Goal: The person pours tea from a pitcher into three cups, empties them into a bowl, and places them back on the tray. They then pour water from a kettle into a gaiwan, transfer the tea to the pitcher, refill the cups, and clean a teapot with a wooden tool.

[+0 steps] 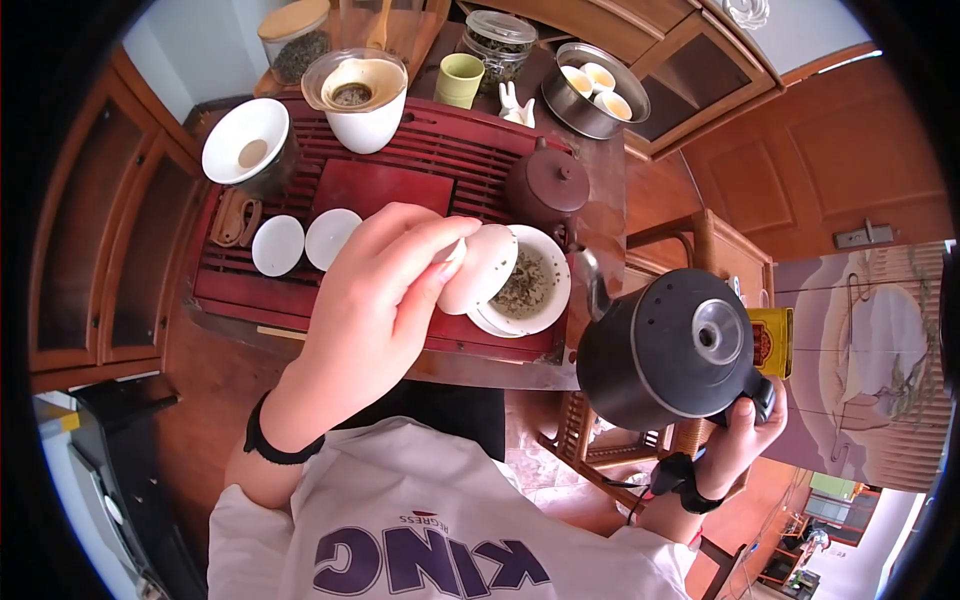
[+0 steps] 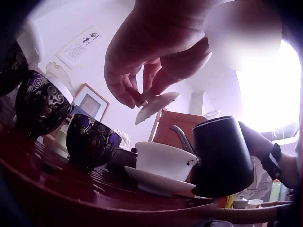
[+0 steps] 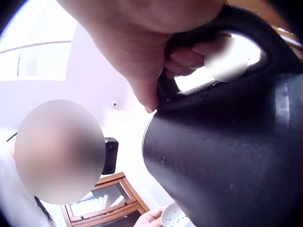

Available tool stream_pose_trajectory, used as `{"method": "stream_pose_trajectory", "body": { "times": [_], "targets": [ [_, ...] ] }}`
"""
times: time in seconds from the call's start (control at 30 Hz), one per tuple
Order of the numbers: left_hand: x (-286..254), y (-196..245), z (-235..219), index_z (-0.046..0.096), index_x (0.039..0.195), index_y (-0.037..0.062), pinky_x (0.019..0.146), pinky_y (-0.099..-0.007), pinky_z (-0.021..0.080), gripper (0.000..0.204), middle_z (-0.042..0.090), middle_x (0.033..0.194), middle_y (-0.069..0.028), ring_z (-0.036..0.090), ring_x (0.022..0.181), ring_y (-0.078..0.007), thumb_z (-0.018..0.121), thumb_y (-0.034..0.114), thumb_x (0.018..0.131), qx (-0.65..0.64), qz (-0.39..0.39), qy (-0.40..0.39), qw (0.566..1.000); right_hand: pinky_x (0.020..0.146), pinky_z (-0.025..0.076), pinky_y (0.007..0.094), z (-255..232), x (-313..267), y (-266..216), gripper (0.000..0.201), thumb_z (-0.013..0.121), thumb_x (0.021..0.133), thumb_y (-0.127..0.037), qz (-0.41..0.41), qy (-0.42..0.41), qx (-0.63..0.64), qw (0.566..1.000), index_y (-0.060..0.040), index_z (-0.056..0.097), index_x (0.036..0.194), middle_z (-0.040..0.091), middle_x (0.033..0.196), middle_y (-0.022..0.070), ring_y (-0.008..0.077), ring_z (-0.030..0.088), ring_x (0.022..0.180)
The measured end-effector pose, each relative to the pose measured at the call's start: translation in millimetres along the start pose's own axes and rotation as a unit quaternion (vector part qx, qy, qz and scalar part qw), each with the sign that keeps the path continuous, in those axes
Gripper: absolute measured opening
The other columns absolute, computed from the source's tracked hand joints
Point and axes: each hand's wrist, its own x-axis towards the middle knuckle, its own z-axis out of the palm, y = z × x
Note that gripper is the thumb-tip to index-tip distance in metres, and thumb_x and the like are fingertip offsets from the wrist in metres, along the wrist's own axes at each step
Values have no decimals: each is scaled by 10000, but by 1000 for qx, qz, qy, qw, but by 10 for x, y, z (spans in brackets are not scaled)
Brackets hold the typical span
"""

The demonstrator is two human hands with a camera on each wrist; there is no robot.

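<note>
My left hand (image 1: 375,285) pinches the knob of a white gaiwan lid (image 1: 482,272), which is tilted, with bits of leaf on its underside. Just right of the lid, the white gaiwan bowl (image 2: 163,158) stands on its saucer (image 2: 156,185) at the tray's front right, with tea leaves (image 1: 523,290) inside. My right hand (image 1: 742,440) grips the handle of a black kettle (image 1: 640,350). The kettle's curved spout (image 1: 593,285) points toward the bowl and lies close by its right rim. No stream of water shows at the spout.
The red slatted tea tray (image 1: 240,292) holds two small cups (image 1: 278,246), a brown teapot (image 1: 547,183), a wide white-topped vessel (image 1: 240,140) and a white pitcher with a strainer (image 1: 365,120). Behind stand a green cup (image 1: 460,80), jars and a metal bowl (image 1: 590,115) of cups.
</note>
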Motion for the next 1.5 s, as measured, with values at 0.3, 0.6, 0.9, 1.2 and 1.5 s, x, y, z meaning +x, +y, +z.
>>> {"method": "stream_pose_trajectory", "body": {
  "times": [0.3,0.6,0.9,1.2,1.5],
  "targets": [
    [231,95,107,655,1167,23,828,-398,499,305,600,1057,-134,604,947,-315,624,-34,868,95,54,-78,991,632,418,198,324,-322,406,386,791,870,-217,89,148,176,969,-12,604,1139,592,888,-19,61,514,690],
    [217,71,341,661,1120,59,782,-414,475,342,593,1009,-74,591,913,-276,685,0,784,185,128,-120,967,697,442,218,795,-337,291,257,792,877,-182,86,215,143,962,-32,585,908,570,837,-32,66,514,743],
    [176,65,426,683,1111,67,818,-404,469,343,592,1019,-73,583,934,-268,661,10,774,198,150,-138,959,631,386,209,966,-338,298,245,771,891,-139,107,192,142,965,-55,544,855,535,757,-41,53,463,671],
    [163,42,440,686,1118,74,854,-403,471,361,596,1044,-67,577,942,-261,671,23,760,200,153,-150,956,659,387,209,1078,-407,430,243,751,913,-150,132,184,149,963,-58,532,860,538,774,-42,51,458,702],
    [-13,89,282,673,1164,71,859,-417,475,384,601,1133,-89,591,990,-293,746,49,788,157,88,-109,978,590,413,204,1199,-471,658,240,711,947,-172,147,152,132,969,-42,513,909,558,821,-18,57,503,727]
  ]
}}
